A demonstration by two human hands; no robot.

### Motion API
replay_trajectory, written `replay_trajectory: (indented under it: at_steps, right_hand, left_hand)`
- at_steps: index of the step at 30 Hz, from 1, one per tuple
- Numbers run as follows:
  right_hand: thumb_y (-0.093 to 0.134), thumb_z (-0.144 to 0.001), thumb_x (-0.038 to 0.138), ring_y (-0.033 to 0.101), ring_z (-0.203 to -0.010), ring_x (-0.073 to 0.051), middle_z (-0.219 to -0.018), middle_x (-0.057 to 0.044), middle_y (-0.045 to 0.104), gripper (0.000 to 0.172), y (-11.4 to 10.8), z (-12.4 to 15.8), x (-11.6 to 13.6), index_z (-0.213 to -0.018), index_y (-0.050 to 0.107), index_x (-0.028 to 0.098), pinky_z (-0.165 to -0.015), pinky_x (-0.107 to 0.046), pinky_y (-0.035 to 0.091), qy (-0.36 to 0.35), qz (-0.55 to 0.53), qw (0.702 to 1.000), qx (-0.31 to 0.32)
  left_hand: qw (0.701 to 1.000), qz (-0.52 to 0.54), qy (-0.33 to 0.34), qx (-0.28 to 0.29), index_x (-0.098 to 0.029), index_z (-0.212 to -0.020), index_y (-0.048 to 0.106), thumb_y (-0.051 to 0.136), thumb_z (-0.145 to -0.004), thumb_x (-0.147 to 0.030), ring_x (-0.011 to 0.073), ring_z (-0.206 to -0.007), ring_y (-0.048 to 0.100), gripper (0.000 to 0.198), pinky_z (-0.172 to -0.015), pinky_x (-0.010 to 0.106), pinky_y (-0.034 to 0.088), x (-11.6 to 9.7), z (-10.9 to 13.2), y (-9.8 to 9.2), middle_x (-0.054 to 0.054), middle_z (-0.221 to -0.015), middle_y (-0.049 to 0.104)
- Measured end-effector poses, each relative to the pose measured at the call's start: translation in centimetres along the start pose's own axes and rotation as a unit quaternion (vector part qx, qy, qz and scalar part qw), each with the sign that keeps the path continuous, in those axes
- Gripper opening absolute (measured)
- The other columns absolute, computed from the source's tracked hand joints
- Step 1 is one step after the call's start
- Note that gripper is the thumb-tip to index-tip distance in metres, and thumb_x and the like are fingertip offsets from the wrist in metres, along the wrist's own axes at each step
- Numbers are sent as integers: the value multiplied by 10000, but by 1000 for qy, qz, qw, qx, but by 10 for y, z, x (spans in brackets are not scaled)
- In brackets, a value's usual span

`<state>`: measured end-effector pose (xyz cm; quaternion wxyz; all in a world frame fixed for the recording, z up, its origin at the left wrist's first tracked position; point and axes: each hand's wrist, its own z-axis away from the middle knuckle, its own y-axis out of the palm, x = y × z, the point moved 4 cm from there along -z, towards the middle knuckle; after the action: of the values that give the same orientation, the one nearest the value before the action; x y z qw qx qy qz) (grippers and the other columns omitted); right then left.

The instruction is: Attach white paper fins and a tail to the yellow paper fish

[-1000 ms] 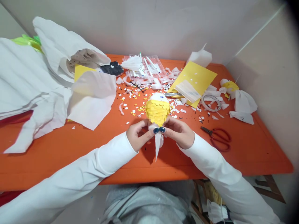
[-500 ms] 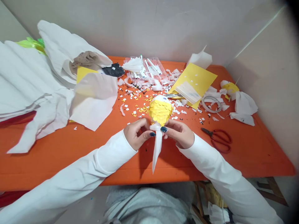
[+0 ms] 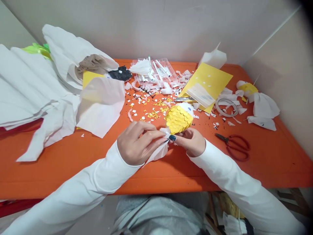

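A rounded paper fish [image 3: 179, 118], covered in overlapping yellow scales with a white, blue-marked end, tilts to the upper right over the table. Its base rests in my right hand [image 3: 193, 141], whose thumb presses the gathered joint where a white paper strip [image 3: 158, 153] meets the body. My left hand [image 3: 140, 142] pinches that white strip just left of the joint, back of the hand up, partly covering the strip. The strip hangs toward the lower left.
On the orange table [image 3: 97, 176] lie red-handled scissors [image 3: 237, 147], a tape roll [image 3: 226, 107], a cutter [image 3: 184, 99], yellow card [image 3: 207, 83], a box of markers [image 3: 158, 70], large white paper [image 3: 100, 104], paper scraps and a second yellow-scaled fish [image 3: 246, 88].
The fish has tipped and shifted to the right. My left hand has turned over and moved onto the white strip, which now points lower left rather than straight down. The view has shifted slightly.
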<state>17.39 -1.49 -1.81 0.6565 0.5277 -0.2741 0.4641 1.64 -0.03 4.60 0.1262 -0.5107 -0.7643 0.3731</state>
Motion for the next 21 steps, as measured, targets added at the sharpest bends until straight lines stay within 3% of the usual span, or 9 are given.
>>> replay_trajectory:
  at_steps: [6,13,17,21]
  right_hand:
    - [834,-514,279,675,-796,-174,-809,-37,725,337,0,0,-1,-807,699,183,-793,-310,546,-23,8,1000,1]
    - [805,-582,291,685,-893,-209,-898,-49,737,325,1,0,1,-875,702,193,-850,-334,544,-47,20,999,18]
    - [790,-611,280,681,-920,-216,-951,-39,731,290,1,5,5,-881,710,212,-869,-352,543,-84,32,996,4]
    - [747,-678,232,677,-945,-191,-981,-17,725,239,4,9,8,-914,710,245,-876,-321,544,-119,57,991,15]
  left_hand:
    - [995,69,-70,16,-229,-904,672,687,-741,-194,151,-724,591,167,-633,285,466,7,2,3,37,-786,618]
    - [990,110,-83,-12,-175,-878,661,704,-726,-203,127,-715,587,161,-615,242,490,7,-1,6,37,-770,599]
    - [1000,26,-9,-15,-205,-883,672,688,-750,-222,124,-686,591,135,-631,266,477,2,-2,-2,20,-742,621]
    - [999,-41,26,-2,-257,-989,674,695,-748,-199,117,-622,563,249,-596,276,429,-2,0,-7,13,-767,667]
